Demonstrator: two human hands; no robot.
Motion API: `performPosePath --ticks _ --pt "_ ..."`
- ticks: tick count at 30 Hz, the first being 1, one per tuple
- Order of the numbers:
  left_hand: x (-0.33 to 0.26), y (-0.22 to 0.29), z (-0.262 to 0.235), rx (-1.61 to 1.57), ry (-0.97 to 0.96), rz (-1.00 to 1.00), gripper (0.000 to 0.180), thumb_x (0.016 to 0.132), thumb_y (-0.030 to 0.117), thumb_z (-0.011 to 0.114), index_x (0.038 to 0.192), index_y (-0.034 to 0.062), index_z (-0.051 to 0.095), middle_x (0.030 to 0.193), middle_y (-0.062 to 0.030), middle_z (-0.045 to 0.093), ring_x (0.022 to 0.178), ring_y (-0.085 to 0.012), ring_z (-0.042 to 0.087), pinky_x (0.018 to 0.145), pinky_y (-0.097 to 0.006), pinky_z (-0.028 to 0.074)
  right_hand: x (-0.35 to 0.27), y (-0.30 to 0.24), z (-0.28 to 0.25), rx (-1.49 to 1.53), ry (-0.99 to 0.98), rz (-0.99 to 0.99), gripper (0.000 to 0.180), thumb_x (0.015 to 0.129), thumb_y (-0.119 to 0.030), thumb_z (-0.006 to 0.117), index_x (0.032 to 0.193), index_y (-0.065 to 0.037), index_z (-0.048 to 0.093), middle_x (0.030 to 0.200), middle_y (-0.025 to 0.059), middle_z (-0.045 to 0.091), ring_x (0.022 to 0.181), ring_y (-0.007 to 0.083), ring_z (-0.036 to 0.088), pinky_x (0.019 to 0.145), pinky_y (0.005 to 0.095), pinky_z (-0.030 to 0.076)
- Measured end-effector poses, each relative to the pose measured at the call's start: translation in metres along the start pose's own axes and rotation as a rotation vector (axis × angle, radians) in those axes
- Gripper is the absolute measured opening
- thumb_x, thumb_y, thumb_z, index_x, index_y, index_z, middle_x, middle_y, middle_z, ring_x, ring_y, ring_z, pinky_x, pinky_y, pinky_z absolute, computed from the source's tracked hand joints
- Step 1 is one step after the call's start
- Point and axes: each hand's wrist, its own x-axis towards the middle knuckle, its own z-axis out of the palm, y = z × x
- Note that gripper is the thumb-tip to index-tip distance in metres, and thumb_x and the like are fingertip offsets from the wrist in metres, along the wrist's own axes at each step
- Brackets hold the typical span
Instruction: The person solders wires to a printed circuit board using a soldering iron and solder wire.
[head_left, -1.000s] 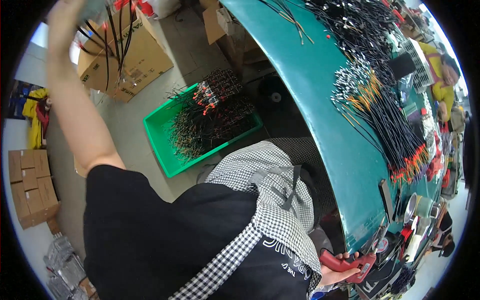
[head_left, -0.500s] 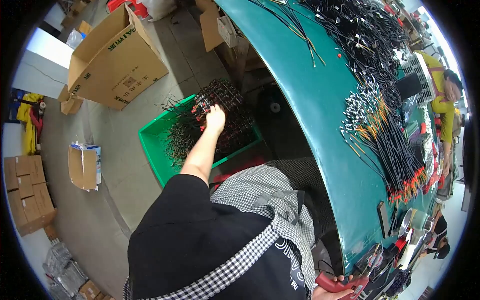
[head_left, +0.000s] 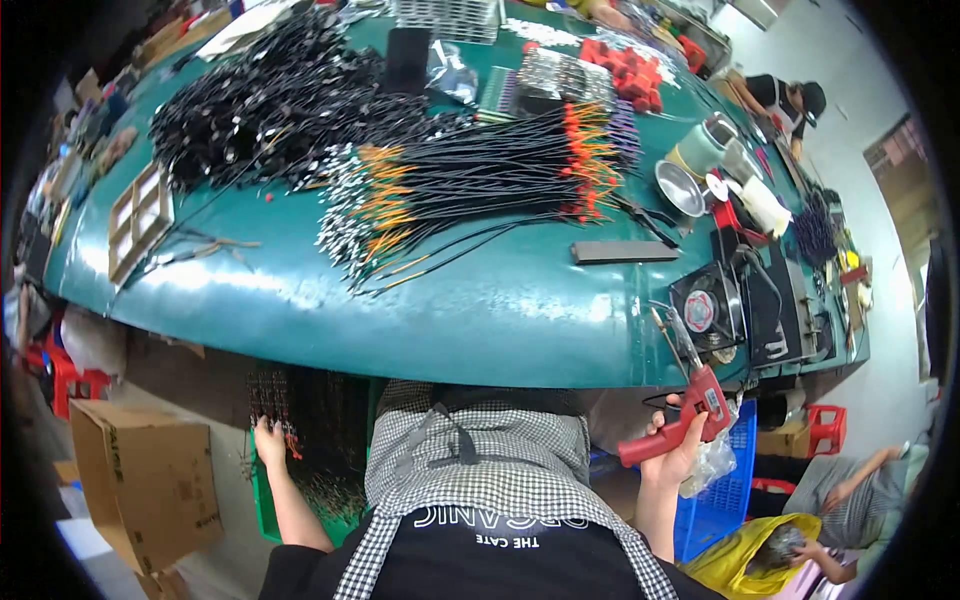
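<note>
My right hand (head_left: pixel 672 452) is closed round a red soldering gun (head_left: pixel 697 408) at the table's front edge, its tip pointing up toward a small black fan (head_left: pixel 699 308). My left hand (head_left: pixel 270 443) reaches down at the lower left into a green crate (head_left: pixel 265 505). Its fingers are closed at the edge of a bundle of black cables with red bits (head_left: pixel 285 395). On the green table (head_left: pixel 480 320) lies a fanned-out row of black cables (head_left: pixel 490 175) with orange sleeves, silvery tips on the left and red ends on the right.
A black cable heap (head_left: pixel 280 100) covers the table's back left, near a divided wooden frame (head_left: pixel 140 222). A grey bar (head_left: pixel 624 252), metal bowl (head_left: pixel 681 188) and red parts (head_left: pixel 625 72) lie to the right. A cardboard box (head_left: pixel 150 480) stands left, a blue basket (head_left: pixel 722 480) right. Other people sit around.
My view has swung from the crate on the left to the table in front. My left hand stays at the cables in the crate; the right still holds the soldering gun.
</note>
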Motion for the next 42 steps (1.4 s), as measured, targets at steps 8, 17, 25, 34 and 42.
performPosePath --ticks 8,17,25,34,42 --pt "0.038 0.240 -0.151 -0.355 0.758 0.235 0.022 0.091 0.011 0.049 0.105 -0.0016 0.061 0.102 -0.0144 0.062 0.088 -0.0233 0.060 0.076 -0.033 0.048 0.008 0.010 -0.023 0.217 -0.055 0.109 0.051 0.090 -0.037 0.052 0.131 -0.013 0.033 0.107 0.0061 0.053 0.072 0.0149 0.051 0.063 0.0271 0.045" --pt "0.050 0.540 -0.140 -0.214 0.252 1.161 0.045 0.082 0.011 0.060 0.124 0.0024 0.048 0.126 -0.0181 0.046 0.115 -0.0316 0.043 0.098 -0.039 0.032 0.031 -0.059 -0.035 0.254 0.084 -0.108 0.042 0.090 -0.034 0.053 0.120 -0.007 0.044 0.101 0.0064 0.055 0.075 0.0201 0.061 0.061 0.0303 0.052" --pt "0.085 0.664 -0.058 0.262 -0.307 1.316 0.102 0.065 0.051 0.070 0.143 0.0114 0.017 0.143 -0.0184 0.027 0.133 -0.0323 0.024 0.103 -0.055 0.020 0.092 -0.107 -0.062 0.692 0.048 0.408 0.048 0.087 -0.034 0.059 0.120 -0.003 0.046 0.095 0.0087 0.054 0.075 0.0164 0.060 0.055 0.0241 0.053" --pt "0.081 0.673 -0.038 0.343 -0.290 1.299 0.117 0.055 0.061 0.073 0.144 0.0128 0.013 0.139 -0.0245 0.028 0.130 -0.0375 0.027 0.101 -0.057 0.022 0.116 -0.115 -0.063 0.910 -0.062 0.541 0.048 0.086 -0.037 0.060 0.117 -0.002 0.050 0.095 0.0074 0.051 0.077 0.0093 0.057 0.059 0.0206 0.049" --pt "0.079 0.643 -0.040 0.012 -0.215 1.551 0.090 0.068 0.041 0.071 0.138 0.0048 0.028 0.128 -0.0207 0.038 0.117 -0.0361 0.039 0.100 -0.045 0.031 0.118 -0.103 -0.058 0.805 -0.059 0.535 0.047 0.084 -0.037 0.063 0.114 -0.004 0.051 0.090 0.0014 0.049 0.076 0.0057 0.056 0.058 0.0175 0.049"
